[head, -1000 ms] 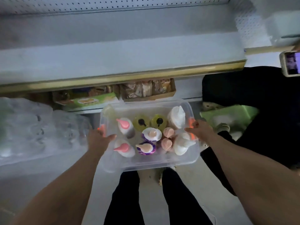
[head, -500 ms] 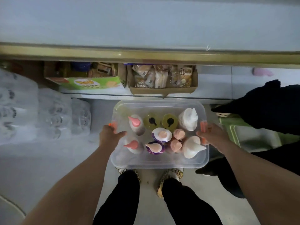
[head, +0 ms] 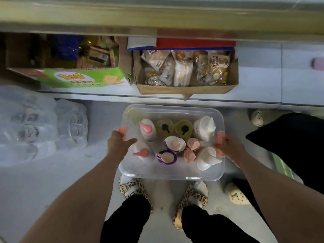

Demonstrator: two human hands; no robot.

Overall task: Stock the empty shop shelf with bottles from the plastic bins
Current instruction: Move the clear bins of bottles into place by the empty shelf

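Bin of bottles above grey floor.

Both bare forearms reach forward and down from the lower corners of the view, converging toward the twelve o'clock direction. The left hand grips at nine o'clock of what it carries — fingers curled over the outer edge, thumb laid inward across the top toward three o'clock. The right hand grips at three o'clock, fingers wrapped around the edge, knuckles turned up. Wrists are roughly straight, elbows out of view. Below, at six o'clock, two legs in black trousers stand side by side — feet in leopard-print sandals.
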